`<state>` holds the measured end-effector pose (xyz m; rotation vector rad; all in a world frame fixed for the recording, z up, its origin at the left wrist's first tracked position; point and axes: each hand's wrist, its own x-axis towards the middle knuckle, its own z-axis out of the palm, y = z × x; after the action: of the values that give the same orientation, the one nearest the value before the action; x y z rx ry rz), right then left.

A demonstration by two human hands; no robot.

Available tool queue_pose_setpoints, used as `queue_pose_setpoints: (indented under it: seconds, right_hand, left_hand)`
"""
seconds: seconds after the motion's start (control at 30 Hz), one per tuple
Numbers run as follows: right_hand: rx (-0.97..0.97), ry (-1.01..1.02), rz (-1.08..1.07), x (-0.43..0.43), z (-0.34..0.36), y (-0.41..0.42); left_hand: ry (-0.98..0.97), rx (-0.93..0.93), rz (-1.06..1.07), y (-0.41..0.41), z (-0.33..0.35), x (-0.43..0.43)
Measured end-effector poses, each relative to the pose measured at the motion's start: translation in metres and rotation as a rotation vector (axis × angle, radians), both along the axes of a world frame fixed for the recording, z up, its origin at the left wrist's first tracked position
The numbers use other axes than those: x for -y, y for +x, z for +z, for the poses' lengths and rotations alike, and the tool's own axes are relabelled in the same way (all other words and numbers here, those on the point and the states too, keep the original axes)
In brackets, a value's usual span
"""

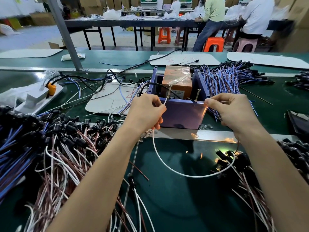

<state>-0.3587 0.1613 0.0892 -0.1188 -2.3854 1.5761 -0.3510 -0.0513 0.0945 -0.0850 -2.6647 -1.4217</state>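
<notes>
I watch the scene under bright, even overhead light. The left hand (pixel 147 113) and right hand (pixel 234 111) are sharp, and soft shadows beneath them pool on the green belt (pixel 184 206). Glare streaks the metal rail (pixel 177 132); a pale green glow (pixel 221 151) flares among the black sockets (pixel 224 162). The wide lens bows the belt's edges, and the seated workers (pixel 214 9) and far corners smear into blur.

Orange stools (pixel 213 44) stand by a long dark table (pixel 133 23) before stacked cardboard boxes (pixel 90 4).
</notes>
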Motion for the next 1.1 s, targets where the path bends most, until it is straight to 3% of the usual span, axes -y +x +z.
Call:
queue_pose_setpoints:
  seconds: [0.27, 0.4, 0.57, 0.63, 0.77, 0.93, 1.03, 1.1]
  right_hand:
    - [0.016, 0.018, 0.002, 0.0, 0.003, 0.003]
    - [0.084, -0.007, 0.12, -0.001, 0.015, 0.008]
    - [-0.312, -0.009, 0.063, -0.014, 0.059, 0.038]
    - [-0.33, -0.016, 0.062, -0.026, 0.071, 0.051]
    - [-0.099, 0.182, 0.342, -0.058, 0.085, 0.085]
    - [0.346, 0.382, 0.751, -0.103, 0.059, 0.136]
    - [0.473, 0.234, 0.761, -0.126, 0.045, 0.159]
    - [0.459, 0.125, 0.639, -0.133, 0.039, 0.164]
  left_hand:
    - [0.005, -0.002, -0.016, -0.002, -0.001, 0.002]
    - [-0.024, 0.011, -0.022, 0.001, 0.008, 0.005]
    - [0.002, -0.206, -0.193, 0.035, 0.054, 0.003]
    - [0.079, -0.289, -0.323, 0.062, 0.077, 0.003]
    - [0.092, -0.196, -0.695, 0.117, 0.093, -0.018]
    - [-0.257, 0.075, -1.175, 0.166, 0.045, -0.058]
    - [-0.399, 0.062, -1.312, 0.183, 0.018, -0.06]
    - [-0.431, 0.052, -1.187, 0.18, 0.009, -0.062]
